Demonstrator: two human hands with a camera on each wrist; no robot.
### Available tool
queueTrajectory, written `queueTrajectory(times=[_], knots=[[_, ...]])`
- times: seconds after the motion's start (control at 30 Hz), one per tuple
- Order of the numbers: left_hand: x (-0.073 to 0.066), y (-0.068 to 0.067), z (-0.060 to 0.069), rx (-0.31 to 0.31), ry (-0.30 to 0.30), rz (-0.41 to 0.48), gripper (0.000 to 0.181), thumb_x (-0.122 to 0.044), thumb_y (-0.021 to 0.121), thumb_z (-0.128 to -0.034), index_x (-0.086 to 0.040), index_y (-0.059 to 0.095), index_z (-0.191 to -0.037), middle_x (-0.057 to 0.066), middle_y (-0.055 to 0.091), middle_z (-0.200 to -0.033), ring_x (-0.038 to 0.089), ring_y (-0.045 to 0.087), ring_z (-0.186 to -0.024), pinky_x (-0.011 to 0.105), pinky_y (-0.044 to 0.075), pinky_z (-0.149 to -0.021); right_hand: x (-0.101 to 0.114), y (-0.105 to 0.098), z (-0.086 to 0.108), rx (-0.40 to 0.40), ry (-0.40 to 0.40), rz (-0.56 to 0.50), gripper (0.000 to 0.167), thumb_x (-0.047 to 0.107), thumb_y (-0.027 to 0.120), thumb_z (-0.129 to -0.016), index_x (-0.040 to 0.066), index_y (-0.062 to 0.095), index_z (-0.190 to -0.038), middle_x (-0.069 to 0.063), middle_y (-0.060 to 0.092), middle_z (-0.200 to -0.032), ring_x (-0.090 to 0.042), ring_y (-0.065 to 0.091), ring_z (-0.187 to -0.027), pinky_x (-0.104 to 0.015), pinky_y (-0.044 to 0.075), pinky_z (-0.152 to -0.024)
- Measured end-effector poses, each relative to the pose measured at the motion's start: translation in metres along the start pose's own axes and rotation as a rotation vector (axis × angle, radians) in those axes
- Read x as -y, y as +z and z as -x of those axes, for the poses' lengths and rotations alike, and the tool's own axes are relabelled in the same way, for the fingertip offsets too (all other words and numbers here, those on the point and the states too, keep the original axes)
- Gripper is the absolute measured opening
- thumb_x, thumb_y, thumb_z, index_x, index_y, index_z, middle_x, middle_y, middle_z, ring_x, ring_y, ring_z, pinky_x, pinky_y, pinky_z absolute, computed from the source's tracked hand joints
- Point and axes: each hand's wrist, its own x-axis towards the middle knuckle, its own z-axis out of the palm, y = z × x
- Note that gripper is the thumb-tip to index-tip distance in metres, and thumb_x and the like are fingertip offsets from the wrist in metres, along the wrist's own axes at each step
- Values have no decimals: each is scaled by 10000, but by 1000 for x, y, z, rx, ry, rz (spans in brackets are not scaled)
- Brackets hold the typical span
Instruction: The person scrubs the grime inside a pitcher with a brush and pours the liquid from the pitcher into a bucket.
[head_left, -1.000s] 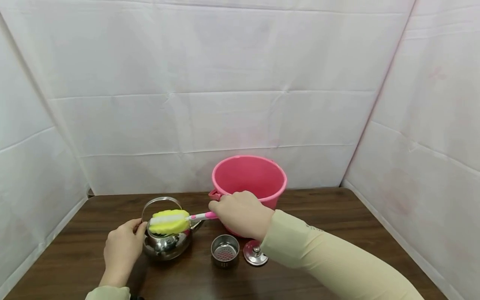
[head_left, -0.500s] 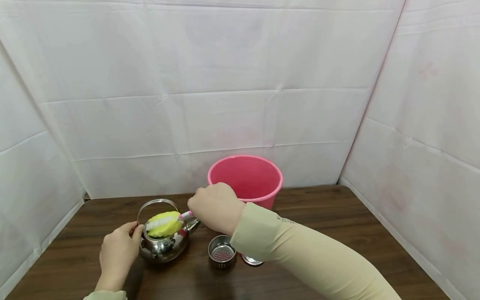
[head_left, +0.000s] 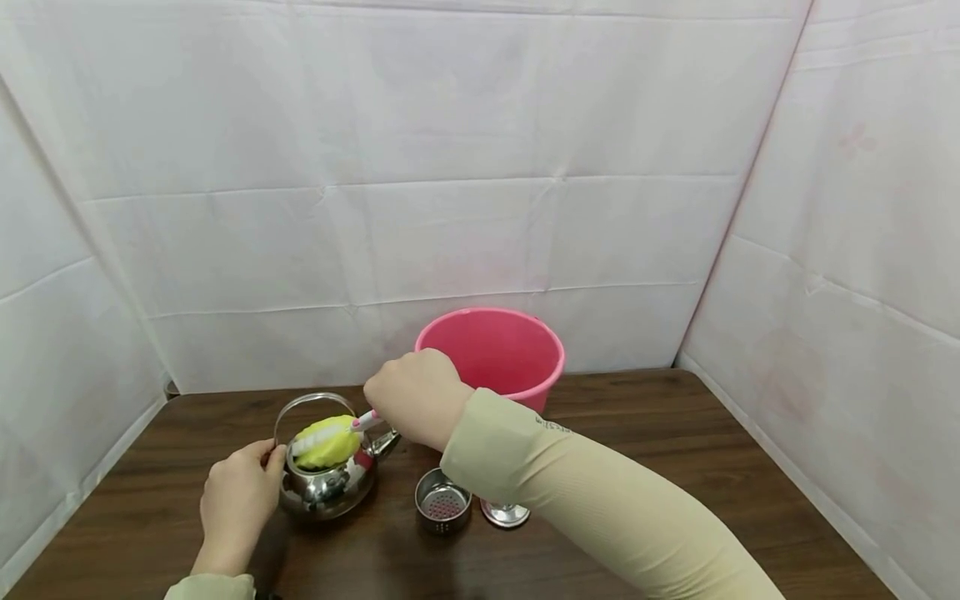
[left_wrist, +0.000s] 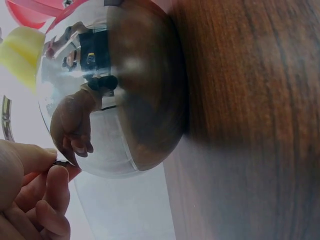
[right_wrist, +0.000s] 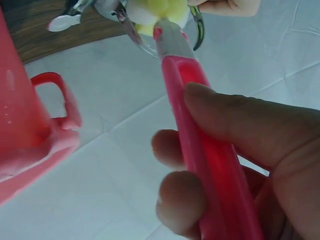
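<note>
A shiny steel kettle point(head_left: 326, 493) stands on the table at the left, its lid off and its hoop handle point(head_left: 315, 396) raised. My left hand point(head_left: 238, 497) pinches a small metal part at the kettle's left side between thumb and fingers, near the handle's foot. My right hand point(head_left: 420, 398) grips the pink handle point(right_wrist: 212, 155) of a sponge brush. The brush's yellow sponge head point(head_left: 330, 443) lies tilted at the kettle's mouth, under the hoop. How far the sponge reaches inside is hidden. In the left wrist view the kettle's round body point(left_wrist: 112, 85) fills the middle.
A pink bucket point(head_left: 557, 375) stands behind my right hand. A perforated steel strainer point(head_left: 443, 505) sits right of the kettle, with a steel lid point(head_left: 504, 515) beside it, partly behind the right sleeve. White sheets point(head_left: 450, 233) enclose the brown wooden table point(head_left: 645, 425).
My right hand has moved left with the brush, and the sponge head has tilted and shifted slightly left at the kettle's mouth. The left hand keeps its hold.
</note>
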Motion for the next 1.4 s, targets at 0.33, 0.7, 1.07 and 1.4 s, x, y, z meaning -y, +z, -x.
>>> queueTrajectory(times=[0.33,0.7,1.07,1.4], knots=[[-1,0,-4,29,2,-6,288,-152,549,-908,58,667,-1067,288,661,-999,525,611,-841,560,474,-552,12,-11,-13,28,10,24,198,171,579,-877,311,704,-816,128,687,-768,-114,644,-682,-316,524,-523],[-4,3,-2,29,4,-2,280,-146,538,-893,56,685,-1019,262,686,-928,443,646,-735,485,480,-499,28,1,-19,44,0,71,173,228,606,-900,342,706,-816,144,679,-762,-68,591,-628,-296,504,-511],[-8,2,-2,32,9,8,265,-128,545,-885,67,684,-997,255,688,-894,372,645,-660,442,470,-470,30,10,-21,25,0,66,132,278,626,-900,351,719,-842,151,688,-780,-62,593,-623,-287,495,-497],[-8,3,-1,38,-3,5,256,-127,534,-883,56,687,-973,238,687,-866,313,618,-611,428,459,-467,35,11,-25,51,42,49,107,330,623,-900,359,726,-891,149,693,-799,-76,609,-642,-277,476,-488]])
